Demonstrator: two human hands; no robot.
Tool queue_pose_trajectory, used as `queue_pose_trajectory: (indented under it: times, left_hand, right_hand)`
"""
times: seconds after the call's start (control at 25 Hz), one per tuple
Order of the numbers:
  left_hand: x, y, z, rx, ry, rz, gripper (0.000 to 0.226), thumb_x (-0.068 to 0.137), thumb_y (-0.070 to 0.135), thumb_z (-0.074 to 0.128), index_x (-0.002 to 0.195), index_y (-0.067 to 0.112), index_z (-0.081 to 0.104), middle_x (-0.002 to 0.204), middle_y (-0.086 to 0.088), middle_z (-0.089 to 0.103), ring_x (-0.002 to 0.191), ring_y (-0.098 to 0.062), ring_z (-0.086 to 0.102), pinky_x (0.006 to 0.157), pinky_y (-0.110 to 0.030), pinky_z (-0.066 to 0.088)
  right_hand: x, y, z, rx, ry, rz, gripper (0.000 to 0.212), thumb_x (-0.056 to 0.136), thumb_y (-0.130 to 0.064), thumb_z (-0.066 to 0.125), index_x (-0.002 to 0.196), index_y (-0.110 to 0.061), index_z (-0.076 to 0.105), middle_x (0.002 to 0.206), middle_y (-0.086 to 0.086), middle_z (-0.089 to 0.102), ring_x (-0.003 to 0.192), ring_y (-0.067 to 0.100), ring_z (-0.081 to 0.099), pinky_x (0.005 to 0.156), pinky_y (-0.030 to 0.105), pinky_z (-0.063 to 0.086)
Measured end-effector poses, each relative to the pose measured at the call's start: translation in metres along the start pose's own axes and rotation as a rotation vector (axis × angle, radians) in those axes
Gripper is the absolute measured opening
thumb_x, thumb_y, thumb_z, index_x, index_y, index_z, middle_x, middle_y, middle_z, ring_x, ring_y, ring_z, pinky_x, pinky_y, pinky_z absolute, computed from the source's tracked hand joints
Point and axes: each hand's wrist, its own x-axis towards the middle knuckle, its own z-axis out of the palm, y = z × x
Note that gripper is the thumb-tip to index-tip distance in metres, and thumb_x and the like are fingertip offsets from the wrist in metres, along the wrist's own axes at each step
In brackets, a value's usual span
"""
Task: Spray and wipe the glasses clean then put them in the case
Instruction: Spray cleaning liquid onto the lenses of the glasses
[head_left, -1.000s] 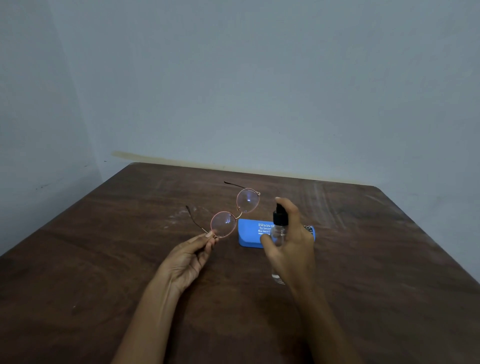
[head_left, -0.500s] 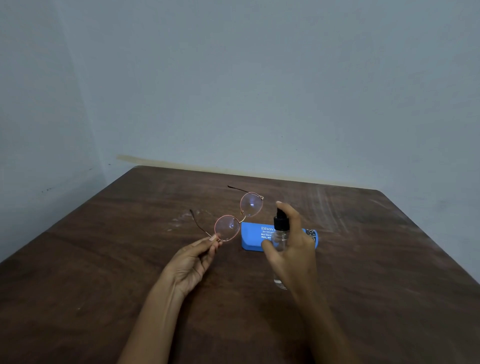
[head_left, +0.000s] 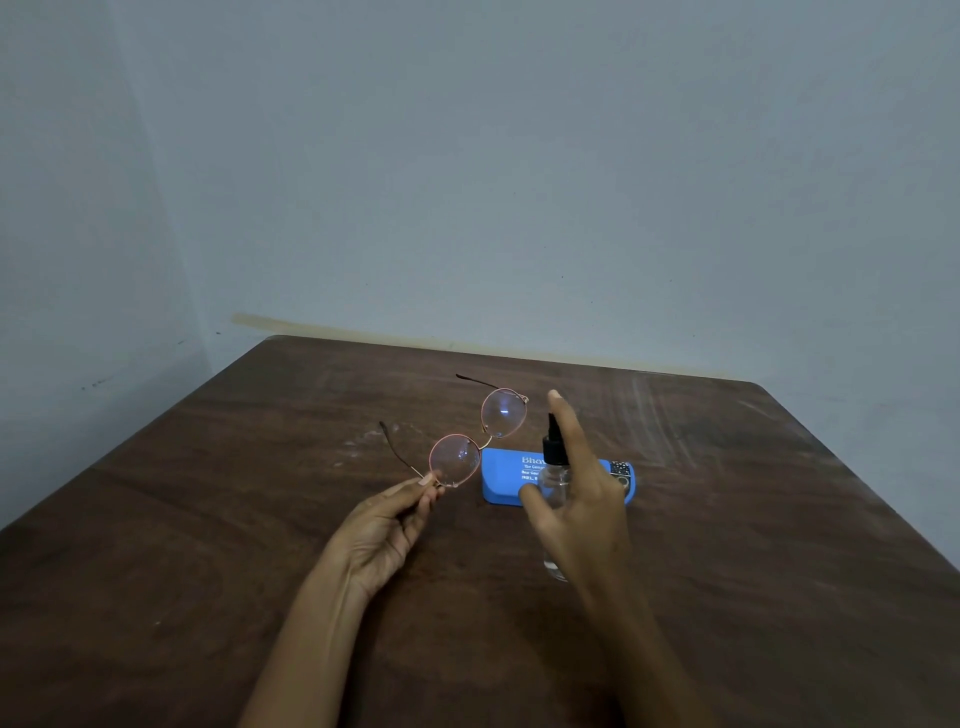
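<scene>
The glasses (head_left: 454, 460) are held up above the bench (head_left: 208, 519), temples unfolded, pinched at the near hinge by the left grip (head_left: 387, 525). The right grip (head_left: 582, 509) clasps a clear spray bottle (head_left: 553, 480) just beside them, forefinger lifted past its black nozzle. A blue case (head_left: 501, 480) lies on the bench behind.

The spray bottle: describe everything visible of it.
The spray bottle is small, with a clear body and a black pump cap. It stands upright in the right hand, whose thumb and curled fingers wrap its body, hiding the middle; the clear base shows below the palm. The index finger is raised beside the cap, not pressing it. The bottle appears in front of the blue case, right of the glasses. Its fill level cannot be told.
</scene>
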Motion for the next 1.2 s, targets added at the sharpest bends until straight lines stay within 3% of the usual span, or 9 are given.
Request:
queue_pose_trajectory:
  times: [0.12, 0.32, 0.56, 0.8, 0.88, 0.96, 1.08, 1.12, 1.2]
  left_hand:
    - [0.000, 0.000, 0.000, -0.002, 0.005, 0.002, 0.031, 0.088, -0.007, 0.043, 0.070, -0.003, 0.067, 0.053, -0.011, 0.068, 0.043, -0.006, 0.062, 0.041, -0.011, 0.050]
    - [-0.001, 0.000, 0.001, 0.015, -0.008, 0.003, 0.041, 0.088, -0.007, 0.043, 0.058, 0.000, 0.071, 0.053, -0.009, 0.068, 0.043, -0.005, 0.062, 0.041, -0.011, 0.049]
    - [-0.003, 0.001, 0.001, 0.012, -0.005, 0.011, 0.039, 0.088, -0.007, 0.044, 0.060, -0.001, 0.070, 0.053, -0.010, 0.068, 0.043, -0.006, 0.062, 0.041, -0.011, 0.049]
    - [-0.002, 0.001, 0.002, 0.028, -0.020, 0.009, 0.043, 0.089, -0.006, 0.043, 0.058, 0.002, 0.072, 0.053, -0.009, 0.068, 0.043, -0.005, 0.062, 0.042, -0.010, 0.050]
    - [-0.003, 0.001, 0.002, 0.032, -0.024, 0.006, 0.042, 0.089, -0.006, 0.044, 0.059, 0.002, 0.072, 0.053, -0.009, 0.068, 0.044, -0.005, 0.062, 0.042, -0.010, 0.050]
    - [-0.003, 0.001, 0.003, 0.043, -0.029, 0.006, 0.041, 0.088, -0.006, 0.044, 0.060, 0.002, 0.072, 0.053, -0.008, 0.068, 0.044, -0.005, 0.062, 0.043, -0.010, 0.050]
    - [-0.004, 0.000, 0.004, 0.083, -0.040, 0.015, 0.040, 0.088, -0.006, 0.044, 0.060, 0.003, 0.072, 0.053, -0.007, 0.068, 0.044, -0.004, 0.062, 0.043, -0.010, 0.050]
    - [-0.004, -0.001, 0.004, 0.112, -0.046, 0.023, 0.041, 0.088, -0.006, 0.045, 0.059, 0.004, 0.072, 0.053, -0.006, 0.068, 0.045, -0.004, 0.062, 0.043, -0.009, 0.050]
    - [-0.005, -0.002, 0.005, 0.175, -0.057, 0.045, 0.042, 0.087, -0.005, 0.046, 0.058, 0.007, 0.073, 0.053, -0.003, 0.069, 0.045, -0.003, 0.062, 0.045, -0.008, 0.050]
  right_hand:
    - [0.000, 0.001, 0.000, 0.016, -0.005, 0.006, 0.079, 0.065, 0.004, 0.064, 0.129, -0.033, 0.038, 0.065, -0.018, 0.047, 0.060, 0.002, 0.051, 0.048, 0.000, 0.034]
    - [0.000, 0.004, 0.001, 0.036, 0.001, 0.036, 0.072, 0.066, 0.004, 0.064, 0.118, -0.036, 0.037, 0.072, -0.023, 0.044, 0.064, -0.006, 0.051, 0.050, 0.000, 0.034]
    - [0.000, 0.006, 0.002, 0.007, 0.037, 0.054, 0.079, 0.065, 0.002, 0.063, 0.130, -0.035, 0.036, 0.060, -0.015, 0.046, 0.048, 0.008, 0.047, 0.048, 0.003, 0.035]
    - [0.000, 0.011, 0.004, 0.017, 0.026, 0.050, 0.088, 0.069, -0.002, 0.063, 0.135, -0.044, 0.023, 0.058, -0.015, 0.046, 0.054, 0.013, 0.052, 0.047, 0.003, 0.036]
    - [0.001, 0.012, 0.001, 0.080, 0.014, 0.027, 0.084, 0.071, -0.007, 0.059, 0.135, -0.045, 0.022, 0.073, -0.021, 0.052, 0.062, 0.011, 0.053, 0.050, 0.003, 0.036]
    - [0.003, 0.015, -0.006, 0.160, -0.009, 0.046, 0.083, 0.071, -0.011, 0.050, 0.135, -0.051, 0.015, 0.102, -0.018, 0.057, 0.062, 0.008, 0.051, 0.057, 0.005, 0.038]
    - [0.006, 0.022, -0.025, 0.246, -0.036, 0.127, 0.085, 0.074, -0.010, 0.043, 0.132, -0.058, 0.005, 0.129, 0.016, 0.048, 0.085, 0.017, 0.046, 0.073, 0.033, 0.047]
    - [0.006, 0.025, -0.033, 0.242, -0.026, 0.143, 0.085, 0.076, -0.009, 0.044, 0.132, -0.058, 0.003, 0.131, 0.019, 0.045, 0.091, 0.019, 0.045, 0.079, 0.040, 0.046]
    - [0.004, 0.036, -0.049, 0.206, 0.008, 0.169, 0.084, 0.082, -0.003, 0.048, 0.138, -0.046, 0.003, 0.133, 0.018, 0.042, 0.101, 0.022, 0.046, 0.089, 0.042, 0.043]
